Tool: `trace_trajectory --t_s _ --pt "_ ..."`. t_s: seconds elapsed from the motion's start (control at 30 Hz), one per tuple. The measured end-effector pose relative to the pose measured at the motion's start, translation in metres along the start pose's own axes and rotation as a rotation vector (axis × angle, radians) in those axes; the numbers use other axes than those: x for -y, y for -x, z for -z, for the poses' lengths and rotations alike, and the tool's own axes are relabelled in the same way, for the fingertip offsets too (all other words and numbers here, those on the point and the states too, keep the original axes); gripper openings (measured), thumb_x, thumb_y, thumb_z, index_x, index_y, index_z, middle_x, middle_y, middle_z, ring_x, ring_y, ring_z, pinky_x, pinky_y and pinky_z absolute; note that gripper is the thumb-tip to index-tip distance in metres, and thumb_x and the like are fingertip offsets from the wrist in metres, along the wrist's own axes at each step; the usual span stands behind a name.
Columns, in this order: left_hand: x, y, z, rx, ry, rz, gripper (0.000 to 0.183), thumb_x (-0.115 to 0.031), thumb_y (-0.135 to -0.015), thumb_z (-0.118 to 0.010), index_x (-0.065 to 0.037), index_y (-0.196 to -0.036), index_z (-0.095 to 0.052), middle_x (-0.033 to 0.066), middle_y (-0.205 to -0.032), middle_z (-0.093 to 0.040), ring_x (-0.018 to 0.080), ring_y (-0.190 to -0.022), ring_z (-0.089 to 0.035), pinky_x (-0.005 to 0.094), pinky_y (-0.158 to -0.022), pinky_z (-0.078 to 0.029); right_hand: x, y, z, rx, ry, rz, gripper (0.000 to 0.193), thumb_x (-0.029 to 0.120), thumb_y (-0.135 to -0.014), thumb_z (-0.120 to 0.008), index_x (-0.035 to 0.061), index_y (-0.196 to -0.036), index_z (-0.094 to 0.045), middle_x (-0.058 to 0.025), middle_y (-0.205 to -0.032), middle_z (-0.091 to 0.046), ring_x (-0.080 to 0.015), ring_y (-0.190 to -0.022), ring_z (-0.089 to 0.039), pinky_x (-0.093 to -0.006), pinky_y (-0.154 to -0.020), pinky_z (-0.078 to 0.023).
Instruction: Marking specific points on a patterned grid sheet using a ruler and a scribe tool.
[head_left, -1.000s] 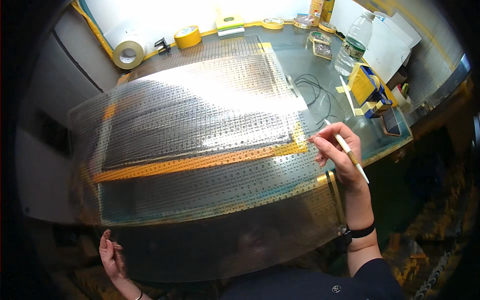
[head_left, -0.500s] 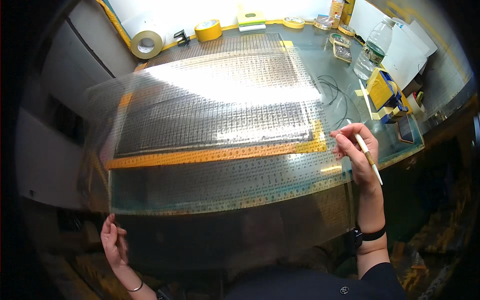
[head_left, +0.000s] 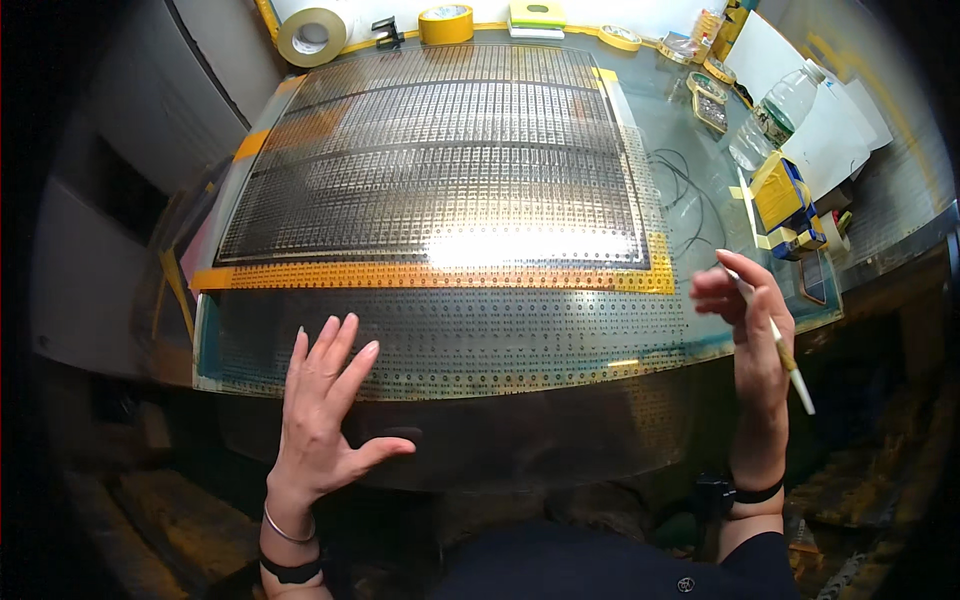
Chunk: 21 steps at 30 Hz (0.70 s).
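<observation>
Worktop [head_left: 655, 100]: glass-topped, greenish, yellow-edged, agst a bright white backing; dark surrounds, grey cabinet panel [head_left: 210, 90] far L.

L to R:

- Wide tape roll [head_left: 290, 42], on edge, back L corner; small black clip [head_left: 386, 34] & thick yellow tape roll [head_left: 446, 27] next along.
- Left hand [head_left: 320, 420], 1: grip spread, thumb & fingers wide, holding nothing, over sheet's near L part. Contact w/ sheet: can't tell. Change: was at sheet's near L corner ½ sec. ago, now in over it.
- Clear patterned sheet [head_left: 450, 335], 1: centre, over dark gridded panel [head_left: 430, 170] & orange tape strip [head_left: 400, 277]; near edge overhangs worktop. Change: L side was raised, now looks down & flatter, so apparently resting on what's below, w/out left hand's support. Glare hides some pattern nr panel's front R.
- Yellow-green box [head_left: 537, 13], back edge; flat tape roll [head_left: 620, 38] beyond.
- Black cable [head_left: 690, 200], loosely looped, just off sheet's R edge; poss. snag.
- Right hand [head_left: 765, 320], 1: grip pinching white pen [head_left: 788, 370], slantwise; other fingers blurred, nr sheet's R edge, touch unclear.
- Clear bottle [head_left: 775, 120], yellow-blue tape dispenser [head_left: 785, 195], phone [head_left: 813, 275]: crowding R side, limiting room by right hand.
- White papers [head_left: 848, 125], back R.
</observation>
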<state>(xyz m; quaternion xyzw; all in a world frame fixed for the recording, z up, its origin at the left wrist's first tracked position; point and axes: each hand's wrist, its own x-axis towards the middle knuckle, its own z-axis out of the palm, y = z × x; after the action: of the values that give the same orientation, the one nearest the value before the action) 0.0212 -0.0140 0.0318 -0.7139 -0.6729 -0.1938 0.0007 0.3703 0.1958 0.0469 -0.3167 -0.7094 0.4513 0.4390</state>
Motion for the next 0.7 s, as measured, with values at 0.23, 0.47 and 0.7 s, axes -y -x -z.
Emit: trace_trajectory --t_s 0.23,0.47,0.7 --pt "-0.003 0.01 -0.018 0.057 -0.105 -0.024 0.089 -0.062 -0.072 -0.078 -0.01 -0.14 -0.053 0.0207 -0.15 -0.044 0.0389 -0.141 -0.04 0.059 -0.115 -0.026 0.037 -0.005 -0.025 0.384 -0.276 -0.582 0.037 0.021 -0.102 -0.052 -0.0054 -0.126 -0.061 -0.0111 -0.098 -0.068 -0.0136 -0.086 -0.065 -0.0292 -0.082 -0.055" --pt "-0.004 0.011 -0.024 0.033 -0.09 -0.016 0.087 -0.058 -0.07 -0.081 -0.011 -0.138 -0.054 0.0201 -0.149 -0.045 0.0382 -0.14 -0.041 0.0591 -0.115 -0.027 0.007 -0.023 -0.085 0.478 -0.105 -0.422 0.021 0.013 -0.09 -0.07 -0.0034 -0.102 -0.07 -0.0062 -0.083 -0.071 -0.0091 -0.073 -0.064 -0.0243 -0.065 -0.051" --pt "-0.009 0.007 -0.016 0.031 -0.041 0.004 0.083 -0.055 -0.069 -0.082 -0.01 -0.134 -0.058 0.0183 -0.147 -0.048 0.0367 -0.138 -0.044 0.0569 -0.114 -0.029 -0.017 -0.02 -0.103 0.377 0.046 -0.076 0.013 0.01 -0.085 -0.071 -0.0012 -0.09 -0.071 -0.0058 -0.071 -0.068 -0.0074 -0.065 -0.062 -0.0243 -0.057 -0.049"
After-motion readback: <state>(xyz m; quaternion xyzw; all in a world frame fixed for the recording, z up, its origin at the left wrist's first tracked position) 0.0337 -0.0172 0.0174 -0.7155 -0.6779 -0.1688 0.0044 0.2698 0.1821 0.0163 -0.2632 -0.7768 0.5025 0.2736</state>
